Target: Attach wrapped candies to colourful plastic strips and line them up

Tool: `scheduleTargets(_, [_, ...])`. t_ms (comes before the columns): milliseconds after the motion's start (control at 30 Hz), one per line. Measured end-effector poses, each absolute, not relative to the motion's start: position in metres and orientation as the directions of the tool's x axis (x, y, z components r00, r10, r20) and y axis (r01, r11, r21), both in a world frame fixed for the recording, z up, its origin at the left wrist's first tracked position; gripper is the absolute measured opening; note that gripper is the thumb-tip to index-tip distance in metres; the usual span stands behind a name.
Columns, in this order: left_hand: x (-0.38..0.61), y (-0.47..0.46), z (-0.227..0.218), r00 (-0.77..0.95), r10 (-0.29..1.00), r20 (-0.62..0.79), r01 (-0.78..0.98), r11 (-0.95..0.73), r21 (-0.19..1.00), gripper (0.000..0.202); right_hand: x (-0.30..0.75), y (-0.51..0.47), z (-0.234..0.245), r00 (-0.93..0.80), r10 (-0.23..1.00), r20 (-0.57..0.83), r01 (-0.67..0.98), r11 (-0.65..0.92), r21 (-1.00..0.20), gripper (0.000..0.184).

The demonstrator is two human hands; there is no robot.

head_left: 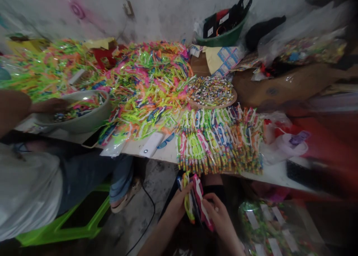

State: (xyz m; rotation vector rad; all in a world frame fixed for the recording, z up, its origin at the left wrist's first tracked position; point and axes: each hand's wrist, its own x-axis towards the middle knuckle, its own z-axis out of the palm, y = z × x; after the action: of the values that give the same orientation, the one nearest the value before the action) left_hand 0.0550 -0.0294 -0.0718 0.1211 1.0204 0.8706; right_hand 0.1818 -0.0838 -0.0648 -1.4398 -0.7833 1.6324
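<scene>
My left hand point(180, 198) is closed round a small bunch of bright strips point(189, 202), yellow, dark blue and pink with white parts, held over my lap just below the table edge. My right hand point(218, 213) pinches the pink and white strip point(199, 196) on the bunch's right side. Directly above my hands, rows of similar strips point(215, 136) with patterned stick-like ends lie close together on the table point(274, 176). What exactly the strips are, I cannot make out.
A large heap of neon strips point(145, 84) covers the table's left and middle. Behind the rows stands a bowl of small patterned sticks point(211, 92). A white phone-like device point(151, 145) lies near the edge. At left, another person's hand point(52, 105) reaches into a basin point(81, 118).
</scene>
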Motion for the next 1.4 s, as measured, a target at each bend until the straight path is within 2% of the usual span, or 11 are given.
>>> scheduleTargets(133, [0.049, -0.027, -0.068, 0.225, 0.719, -0.657, -0.572, 0.644, 0.508, 0.034, 0.181, -0.088, -0.078, -0.087, 0.862, -0.499, -0.121, -0.506, -0.854, 0.048])
scheduleTargets(233, [0.048, -0.029, -0.065, 0.248, 0.699, -0.671, -0.518, 0.681, 0.517, 0.031, 0.181, -0.089, -0.089, -0.115, 0.873, -0.474, -0.092, -0.484, -0.87, 0.044])
scheduleTargets(400, [0.052, -0.032, -0.07, 0.254, 0.697, -0.67, -0.496, 0.689, 0.529, 0.043, 0.182, -0.089, -0.098, -0.101, 0.852, -0.514, -0.103, -0.523, -0.846, 0.043])
scheduleTargets(633, [0.054, -0.032, -0.08, 0.118, 0.795, -0.595, -0.418, 0.583, 0.696, 0.05, 0.184, -0.089, -0.093, -0.08, 0.868, -0.491, -0.208, -0.496, -0.843, 0.042])
scheduleTargets(833, [0.062, -0.039, -0.08, 0.159, 0.695, -0.702, -0.45, 0.684, 0.575, 0.05, 0.19, -0.083, -0.091, -0.019, 0.849, -0.527, -0.37, -0.496, -0.786, 0.05])
scheduleTargets(967, [0.072, -0.046, -0.073, 0.245, 0.683, -0.688, -0.482, 0.701, 0.525, 0.055, 0.181, -0.077, -0.085, 0.009, 0.862, -0.507, -0.279, -0.485, -0.829, 0.049])
scheduleTargets(1100, [0.071, -0.046, -0.067, 0.198, 0.72, -0.665, -0.473, 0.665, 0.578, 0.055, 0.173, -0.075, -0.071, 0.123, 0.927, -0.356, -0.114, -0.343, -0.932, 0.036])
scheduleTargets(1167, [0.067, -0.044, -0.066, 0.184, 0.71, -0.68, -0.432, 0.68, 0.592, 0.052, 0.173, -0.076, -0.064, 0.104, 0.957, -0.269, -0.004, -0.271, -0.963, 0.029])
scheduleTargets(1267, [0.06, -0.037, -0.066, 0.19, 0.691, -0.697, -0.397, 0.704, 0.589, 0.045, 0.178, -0.078, -0.058, 0.0, 0.97, -0.241, 0.112, -0.24, -0.964, 0.028])
scheduleTargets(1333, [0.055, -0.031, -0.066, 0.223, 0.702, -0.676, -0.41, 0.697, 0.588, 0.04, 0.183, -0.077, -0.059, -0.021, 0.972, -0.232, 0.139, -0.227, -0.964, 0.03])
scheduleTargets(1400, [0.05, -0.025, -0.067, 0.253, 0.717, -0.65, -0.405, 0.688, 0.601, 0.036, 0.188, -0.074, -0.065, 0.055, 0.969, -0.241, 0.108, -0.246, -0.963, 0.035])
